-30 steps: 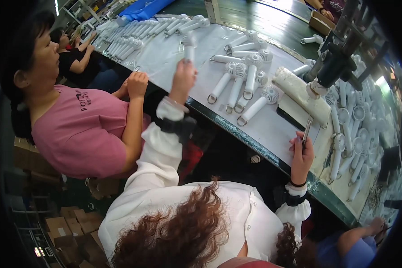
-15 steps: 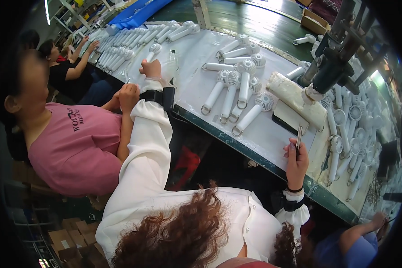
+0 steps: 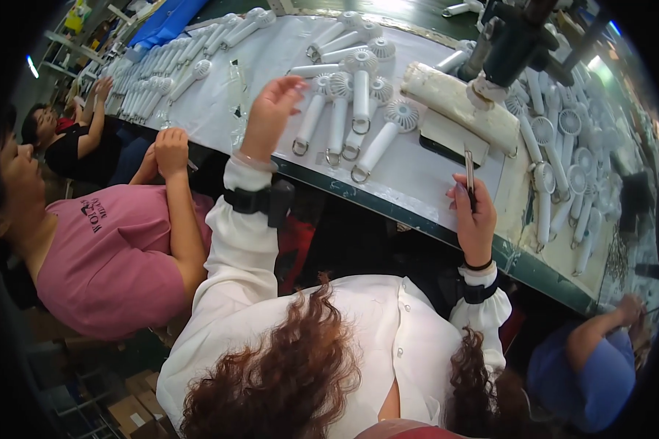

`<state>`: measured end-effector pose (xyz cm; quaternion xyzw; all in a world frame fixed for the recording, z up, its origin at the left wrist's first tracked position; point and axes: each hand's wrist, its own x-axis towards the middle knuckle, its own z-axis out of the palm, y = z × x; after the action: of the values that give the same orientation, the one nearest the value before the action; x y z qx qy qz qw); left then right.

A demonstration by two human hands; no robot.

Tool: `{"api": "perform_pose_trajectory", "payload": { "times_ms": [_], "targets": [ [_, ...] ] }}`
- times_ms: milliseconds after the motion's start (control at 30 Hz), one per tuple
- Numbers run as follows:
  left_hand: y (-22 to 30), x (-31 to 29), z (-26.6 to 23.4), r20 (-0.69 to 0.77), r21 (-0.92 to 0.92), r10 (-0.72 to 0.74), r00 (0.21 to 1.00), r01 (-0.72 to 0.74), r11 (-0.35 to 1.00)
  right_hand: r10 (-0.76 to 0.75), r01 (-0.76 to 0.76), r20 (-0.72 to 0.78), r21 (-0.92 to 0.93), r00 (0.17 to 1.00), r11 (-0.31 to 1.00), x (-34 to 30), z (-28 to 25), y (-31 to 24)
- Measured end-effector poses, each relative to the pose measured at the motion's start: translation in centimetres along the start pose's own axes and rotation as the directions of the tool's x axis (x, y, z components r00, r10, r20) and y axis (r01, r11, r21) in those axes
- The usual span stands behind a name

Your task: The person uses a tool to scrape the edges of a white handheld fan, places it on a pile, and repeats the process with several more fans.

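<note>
My left hand is raised over the table's front edge, fingers apart, with nothing in it. It is just left of a loose pile of white handheld fans, which have round slotted heads and metal rings at their handle ends. My right hand is closed around slim metal tweezers, tips pointing up and away. Beyond it, a flat dark-edged object like a phone lies against a worn cream-coloured padded block. A single fan lies farther left.
Rows of fans line the table's left part near a blue bin. A dark metal press stands at the back right, with many fans heaped beside it. A person in pink sits left; another in blue right.
My left hand has come away from the single fan on the left and moved right toward the pile, its fingers opening. My right hand keeps the tweezers. The view has shifted.
</note>
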<state>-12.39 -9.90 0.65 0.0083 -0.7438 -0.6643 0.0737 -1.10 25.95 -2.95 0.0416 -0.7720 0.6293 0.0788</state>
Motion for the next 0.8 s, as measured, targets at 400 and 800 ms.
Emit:
{"api": "perform_pose_trajectory", "payload": {
  "times_ms": [400, 800],
  "targets": [
    [3.1, -1.6, 10.4, 0.185, 0.923, 0.113, 0.976, -0.212, 0.322, -0.044, 0.045, 0.017, -0.023, 0.999, 0.999, -0.3, -0.2, -0.1],
    [2.8, -2.9, 8.5, 0.463, -0.312, -0.024, 0.886, 0.189, 0.931, -0.006, 0.005, 0.017, 0.021, 1.000, 1.000, -0.4, -0.4, -0.5]
  ]
}}
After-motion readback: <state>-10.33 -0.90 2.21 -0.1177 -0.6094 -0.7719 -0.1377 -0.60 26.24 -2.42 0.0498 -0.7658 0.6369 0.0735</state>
